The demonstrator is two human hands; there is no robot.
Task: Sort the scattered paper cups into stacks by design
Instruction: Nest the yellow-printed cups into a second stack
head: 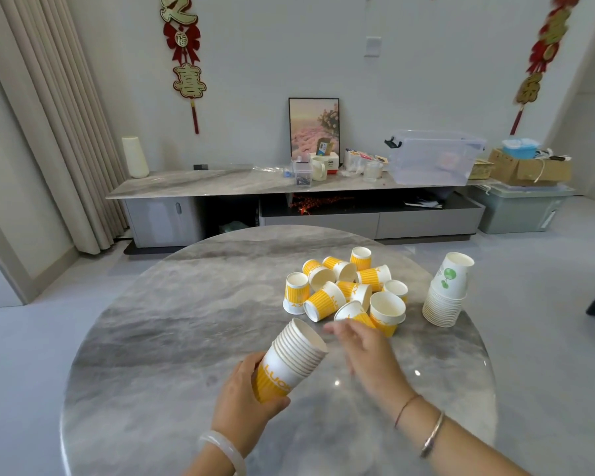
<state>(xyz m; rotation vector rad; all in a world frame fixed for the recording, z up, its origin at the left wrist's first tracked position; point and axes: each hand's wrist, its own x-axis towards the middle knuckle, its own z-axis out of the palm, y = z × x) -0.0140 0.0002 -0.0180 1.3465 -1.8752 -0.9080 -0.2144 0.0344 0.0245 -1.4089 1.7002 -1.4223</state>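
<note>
Where we see the cups on the table

On the round table (186, 304) the loose cups (347, 290) lie behind our right hand (368, 355); one stack (447, 290) stands right of them, another stack (289, 362) is in our left hand (244, 407).

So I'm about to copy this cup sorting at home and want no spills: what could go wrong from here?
1. The green-print stack stands close to the table's right edge and leans; a nudge might send it over.
2. The right hand reaches toward the loose yellow cups, several lying on their sides; a sweep could roll some away.
3. The left hand holds the yellow stack tilted by its base, so upper cups may slide out.
</note>
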